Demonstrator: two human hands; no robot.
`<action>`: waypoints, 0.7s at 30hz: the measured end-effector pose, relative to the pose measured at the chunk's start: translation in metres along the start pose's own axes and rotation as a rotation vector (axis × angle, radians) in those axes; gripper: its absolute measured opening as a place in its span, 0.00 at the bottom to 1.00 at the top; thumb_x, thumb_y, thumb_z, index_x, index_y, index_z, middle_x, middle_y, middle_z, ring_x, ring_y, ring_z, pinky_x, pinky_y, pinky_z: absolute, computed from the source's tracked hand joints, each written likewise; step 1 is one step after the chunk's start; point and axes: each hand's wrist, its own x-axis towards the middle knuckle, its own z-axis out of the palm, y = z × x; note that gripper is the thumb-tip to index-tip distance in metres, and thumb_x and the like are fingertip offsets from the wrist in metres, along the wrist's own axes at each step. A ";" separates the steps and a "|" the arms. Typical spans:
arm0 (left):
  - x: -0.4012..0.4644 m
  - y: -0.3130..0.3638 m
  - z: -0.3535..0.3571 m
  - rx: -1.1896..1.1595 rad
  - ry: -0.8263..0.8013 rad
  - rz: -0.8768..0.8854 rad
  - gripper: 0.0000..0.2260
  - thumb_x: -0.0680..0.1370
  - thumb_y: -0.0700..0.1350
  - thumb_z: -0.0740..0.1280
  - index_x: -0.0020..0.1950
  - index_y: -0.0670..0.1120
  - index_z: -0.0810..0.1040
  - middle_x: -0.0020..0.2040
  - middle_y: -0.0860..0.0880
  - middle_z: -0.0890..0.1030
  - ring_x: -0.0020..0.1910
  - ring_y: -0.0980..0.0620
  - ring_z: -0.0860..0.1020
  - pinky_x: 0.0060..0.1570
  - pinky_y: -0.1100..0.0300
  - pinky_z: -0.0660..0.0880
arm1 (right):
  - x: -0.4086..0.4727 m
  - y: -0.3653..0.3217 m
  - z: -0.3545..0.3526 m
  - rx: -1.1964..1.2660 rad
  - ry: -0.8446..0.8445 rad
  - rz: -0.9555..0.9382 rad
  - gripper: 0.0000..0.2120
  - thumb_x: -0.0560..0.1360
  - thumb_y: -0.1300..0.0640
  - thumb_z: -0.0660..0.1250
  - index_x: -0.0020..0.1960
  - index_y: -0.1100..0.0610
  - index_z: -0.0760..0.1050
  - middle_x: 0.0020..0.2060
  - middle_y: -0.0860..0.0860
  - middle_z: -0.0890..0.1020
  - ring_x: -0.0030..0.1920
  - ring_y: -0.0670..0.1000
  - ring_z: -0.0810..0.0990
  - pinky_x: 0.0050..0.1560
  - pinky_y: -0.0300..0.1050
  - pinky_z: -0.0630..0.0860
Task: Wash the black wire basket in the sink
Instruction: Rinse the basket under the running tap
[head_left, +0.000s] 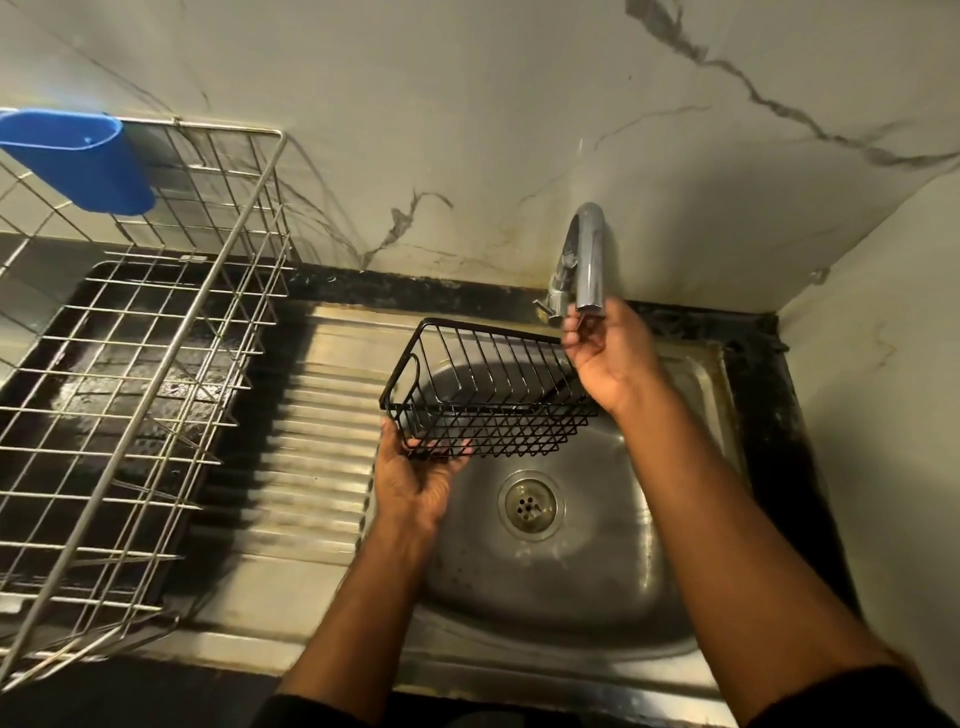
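Note:
A black wire basket hangs over the left part of the steel sink bowl, tilted with its open top facing up and back. My left hand grips its near left bottom corner from below. My right hand is at the basket's right end, fingers curled just under the spout of the chrome tap. Whether the right hand also touches the basket is unclear. No water stream is visible. The drain lies below the basket.
A large steel wire dish rack stands on the left with a blue plastic holder hooked on its back rim. The ribbed drainboard lies between rack and bowl. Marble walls close the back and right.

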 end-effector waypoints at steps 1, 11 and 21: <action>-0.001 0.000 0.000 -0.011 0.001 0.004 0.22 0.84 0.56 0.62 0.72 0.43 0.75 0.65 0.36 0.80 0.66 0.34 0.77 0.64 0.30 0.72 | 0.000 0.000 -0.003 -0.035 0.015 -0.041 0.07 0.82 0.59 0.60 0.53 0.61 0.76 0.35 0.53 0.79 0.34 0.47 0.75 0.34 0.38 0.72; -0.001 -0.001 0.005 0.034 -0.041 0.040 0.20 0.83 0.57 0.63 0.66 0.44 0.78 0.66 0.36 0.80 0.66 0.34 0.78 0.64 0.30 0.72 | -0.002 0.020 -0.028 -1.274 -0.118 -0.439 0.17 0.85 0.53 0.56 0.68 0.60 0.74 0.66 0.59 0.77 0.66 0.59 0.75 0.65 0.54 0.72; -0.007 0.011 0.014 -0.068 -0.071 -0.004 0.27 0.83 0.60 0.58 0.73 0.42 0.75 0.68 0.33 0.78 0.67 0.33 0.77 0.66 0.31 0.72 | -0.049 0.043 0.029 -1.715 -0.616 -0.829 0.28 0.84 0.42 0.42 0.81 0.51 0.44 0.80 0.46 0.43 0.79 0.47 0.39 0.76 0.42 0.34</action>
